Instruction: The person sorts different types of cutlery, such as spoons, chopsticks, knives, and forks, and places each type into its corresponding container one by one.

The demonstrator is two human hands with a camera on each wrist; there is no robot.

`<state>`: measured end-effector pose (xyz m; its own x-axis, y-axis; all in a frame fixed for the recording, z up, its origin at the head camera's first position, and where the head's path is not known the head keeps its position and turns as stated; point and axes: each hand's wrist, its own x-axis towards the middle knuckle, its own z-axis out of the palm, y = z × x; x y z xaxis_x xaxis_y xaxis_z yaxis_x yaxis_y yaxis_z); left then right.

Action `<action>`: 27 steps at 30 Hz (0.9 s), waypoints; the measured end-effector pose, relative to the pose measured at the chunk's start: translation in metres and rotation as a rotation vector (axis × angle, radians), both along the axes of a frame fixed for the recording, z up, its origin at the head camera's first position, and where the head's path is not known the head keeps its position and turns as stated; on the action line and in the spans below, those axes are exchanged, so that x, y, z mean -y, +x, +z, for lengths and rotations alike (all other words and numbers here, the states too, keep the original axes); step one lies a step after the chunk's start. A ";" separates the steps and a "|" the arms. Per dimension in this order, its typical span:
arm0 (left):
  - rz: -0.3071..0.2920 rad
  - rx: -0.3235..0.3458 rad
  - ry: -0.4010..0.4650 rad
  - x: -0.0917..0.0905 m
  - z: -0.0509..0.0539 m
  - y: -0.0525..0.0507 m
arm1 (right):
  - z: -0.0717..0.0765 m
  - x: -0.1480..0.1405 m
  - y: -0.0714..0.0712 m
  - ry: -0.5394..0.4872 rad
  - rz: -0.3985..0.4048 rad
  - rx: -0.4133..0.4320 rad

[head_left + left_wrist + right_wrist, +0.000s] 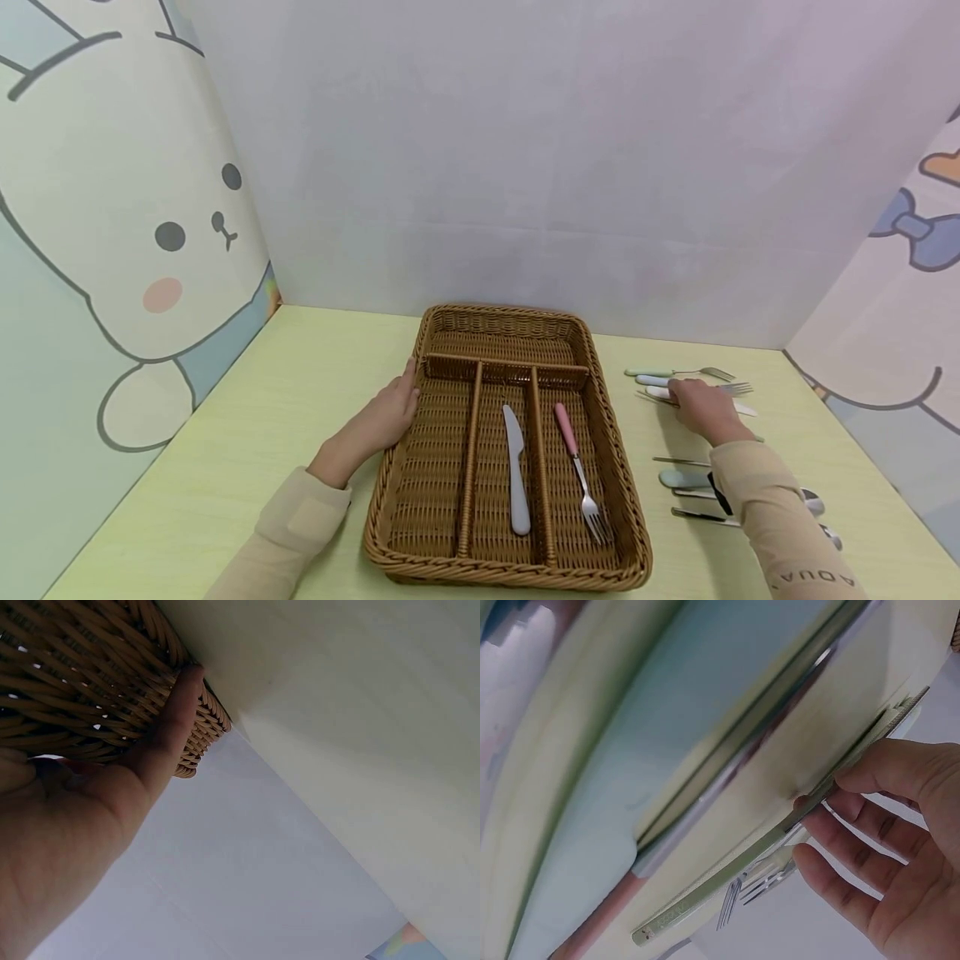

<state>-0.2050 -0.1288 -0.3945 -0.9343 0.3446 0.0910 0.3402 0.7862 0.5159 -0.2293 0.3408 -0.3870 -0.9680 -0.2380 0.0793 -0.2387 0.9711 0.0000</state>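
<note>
My left hand (pixel 390 412) holds the left rim of a brown wicker cutlery tray (pixel 471 454); in the left wrist view one straight finger (pixel 180 712) lies along its outer wall. Inside, a white knife (pixel 517 479) lies in the middle long compartment and a pink-handled fork (pixel 567 429) in the right one. Right of the tray, my right hand (pixel 708 408) is among loose cutlery. In the right wrist view its thumb and forefinger pinch a green-handled knife (pixel 712 885) with a serrated edge. Two forks' tines show beyond it.
Behind my right hand lie a green-handled fork (pixel 651 372), a blue-handled fork (pixel 652 380) and a white knife (pixel 656 392). Nearer me are a pale blue handle (pixel 681 478) and several spoons, partly under my sleeve. A pale curtain (pixel 525 167) and printed side panels enclose the table.
</note>
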 end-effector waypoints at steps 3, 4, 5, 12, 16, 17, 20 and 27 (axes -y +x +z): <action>0.000 -0.001 -0.001 0.000 0.000 0.000 | 0.000 0.001 -0.001 -0.006 -0.003 0.007; -0.001 -0.002 -0.001 0.000 0.000 0.000 | 0.000 0.002 -0.001 -0.009 -0.006 0.011; -0.003 -0.004 -0.002 0.000 0.000 0.000 | 0.000 0.002 -0.001 -0.012 -0.007 0.013; -0.010 -0.016 -0.001 0.000 0.000 0.001 | 0.005 0.010 -0.003 -0.039 -0.005 0.007; -0.010 -0.013 0.000 0.000 0.001 0.002 | 0.010 0.017 -0.004 -0.039 -0.008 0.016; -0.010 -0.013 0.001 0.000 0.001 0.002 | 0.012 0.019 -0.003 -0.039 -0.014 0.023; -0.008 -0.011 -0.001 0.000 0.001 0.002 | 0.017 0.025 -0.004 -0.037 -0.028 0.034; -0.005 -0.006 -0.001 0.000 0.001 0.001 | 0.028 0.037 -0.008 -0.030 -0.028 0.008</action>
